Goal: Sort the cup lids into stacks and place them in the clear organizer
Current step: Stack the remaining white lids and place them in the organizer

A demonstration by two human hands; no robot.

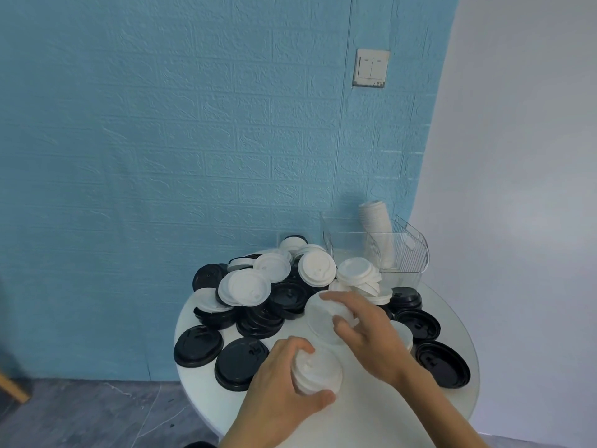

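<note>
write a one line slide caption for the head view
Left hand grips a short stack of white lids while the right hand picks another white lid from the pile.

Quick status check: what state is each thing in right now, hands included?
left hand: grips a small stack of white lids
right hand: holds a single white lid
clear organizer: upright, holds a stack of white cups, no lids visible inside
loose lids: black and white, mixed pile on the table
</note>
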